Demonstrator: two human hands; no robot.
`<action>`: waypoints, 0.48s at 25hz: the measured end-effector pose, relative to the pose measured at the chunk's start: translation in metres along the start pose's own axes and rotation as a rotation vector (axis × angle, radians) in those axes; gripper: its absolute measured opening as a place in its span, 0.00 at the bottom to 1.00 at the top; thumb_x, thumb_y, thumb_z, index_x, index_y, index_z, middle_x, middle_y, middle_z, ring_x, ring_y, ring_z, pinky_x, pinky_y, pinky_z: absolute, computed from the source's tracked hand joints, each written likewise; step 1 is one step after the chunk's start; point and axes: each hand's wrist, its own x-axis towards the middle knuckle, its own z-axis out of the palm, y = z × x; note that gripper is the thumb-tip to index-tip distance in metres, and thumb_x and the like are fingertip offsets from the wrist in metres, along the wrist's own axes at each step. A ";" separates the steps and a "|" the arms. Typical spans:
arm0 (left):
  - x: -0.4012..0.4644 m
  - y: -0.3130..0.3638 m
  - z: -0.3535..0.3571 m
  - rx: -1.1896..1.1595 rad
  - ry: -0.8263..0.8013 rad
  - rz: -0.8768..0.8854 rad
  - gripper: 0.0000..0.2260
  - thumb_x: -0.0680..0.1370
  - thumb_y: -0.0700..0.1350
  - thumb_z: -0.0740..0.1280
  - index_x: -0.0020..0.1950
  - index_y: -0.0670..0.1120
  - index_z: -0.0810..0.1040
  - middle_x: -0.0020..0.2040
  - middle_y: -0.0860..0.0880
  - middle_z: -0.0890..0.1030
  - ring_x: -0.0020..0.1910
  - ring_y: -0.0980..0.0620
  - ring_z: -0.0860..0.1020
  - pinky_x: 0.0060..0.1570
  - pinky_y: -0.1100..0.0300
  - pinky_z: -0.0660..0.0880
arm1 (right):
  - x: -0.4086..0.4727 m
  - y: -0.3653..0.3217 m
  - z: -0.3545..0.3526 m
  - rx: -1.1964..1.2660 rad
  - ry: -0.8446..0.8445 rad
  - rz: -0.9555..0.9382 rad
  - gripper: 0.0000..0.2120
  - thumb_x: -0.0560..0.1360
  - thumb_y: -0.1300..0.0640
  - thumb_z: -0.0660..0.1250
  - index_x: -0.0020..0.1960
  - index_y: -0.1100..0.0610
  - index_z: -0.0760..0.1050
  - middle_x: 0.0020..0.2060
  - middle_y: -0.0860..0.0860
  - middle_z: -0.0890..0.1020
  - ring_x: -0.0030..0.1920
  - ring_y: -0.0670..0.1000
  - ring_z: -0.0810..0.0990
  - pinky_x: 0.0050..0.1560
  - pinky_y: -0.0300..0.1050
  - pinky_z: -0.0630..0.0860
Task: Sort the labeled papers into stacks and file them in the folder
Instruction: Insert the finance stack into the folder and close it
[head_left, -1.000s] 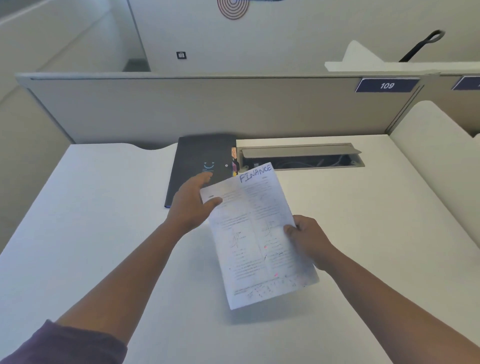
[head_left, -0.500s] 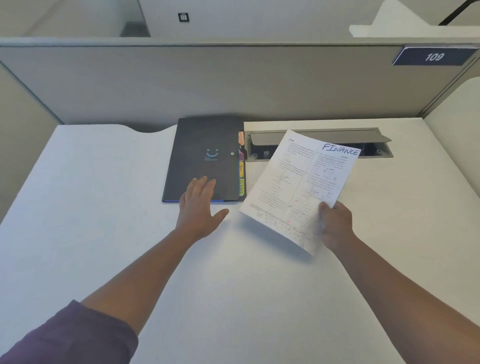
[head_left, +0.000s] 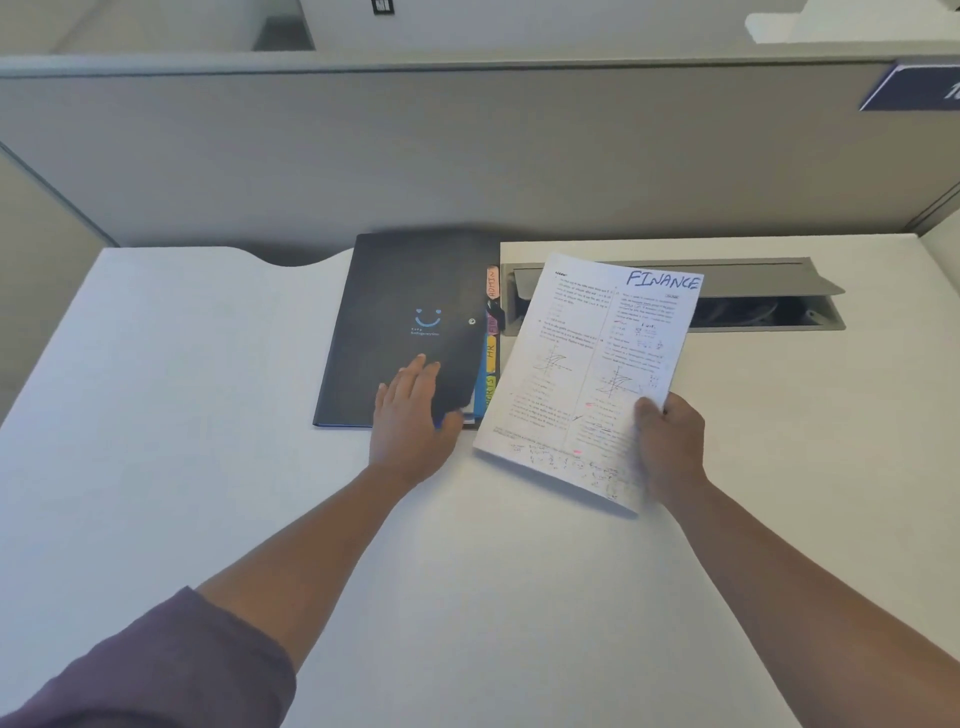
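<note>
Your right hand pinches the FINANCE paper at its lower right corner, thumb on top, holding it tilted just above the bench, beside the folder's tabbed edge. Your left hand has let go of the sheet since a second ago and now lies on the folder, fingers straight on the cover and thumb at its near right corner; the corner looks slightly lifted, though blur makes that uncertain. That shift suggests sorting is behind you for this sheet and filing is starting: one hand opens, the other feeds.

The paper is a thin printed sheet with graphs and pink marks, its heading handwritten in blue at the top right. It sags little, but held by one corner it will likely flop as you slide it in. The folder is dark, closed, with coloured tabs along its right edge reading ADMIN and HR among others.
</note>
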 end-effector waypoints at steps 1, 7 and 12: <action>0.001 0.004 0.003 -0.069 0.012 -0.078 0.28 0.80 0.47 0.69 0.80 0.46 0.67 0.83 0.46 0.63 0.82 0.43 0.61 0.80 0.41 0.53 | 0.000 0.003 0.000 -0.001 -0.011 -0.007 0.10 0.81 0.60 0.61 0.42 0.56 0.76 0.41 0.47 0.83 0.38 0.47 0.79 0.38 0.40 0.76; 0.000 0.008 0.016 -0.271 0.150 -0.174 0.21 0.85 0.46 0.62 0.77 0.41 0.73 0.78 0.43 0.72 0.81 0.43 0.64 0.81 0.48 0.52 | 0.003 0.015 -0.002 0.047 -0.004 -0.037 0.09 0.83 0.58 0.63 0.48 0.53 0.81 0.46 0.46 0.86 0.45 0.50 0.83 0.48 0.45 0.81; -0.004 0.002 0.016 -0.750 0.350 -0.426 0.25 0.82 0.63 0.56 0.49 0.44 0.81 0.45 0.50 0.84 0.51 0.45 0.82 0.50 0.51 0.76 | 0.002 0.019 -0.003 0.055 -0.003 -0.050 0.08 0.83 0.58 0.64 0.49 0.52 0.81 0.48 0.47 0.87 0.47 0.51 0.84 0.50 0.47 0.81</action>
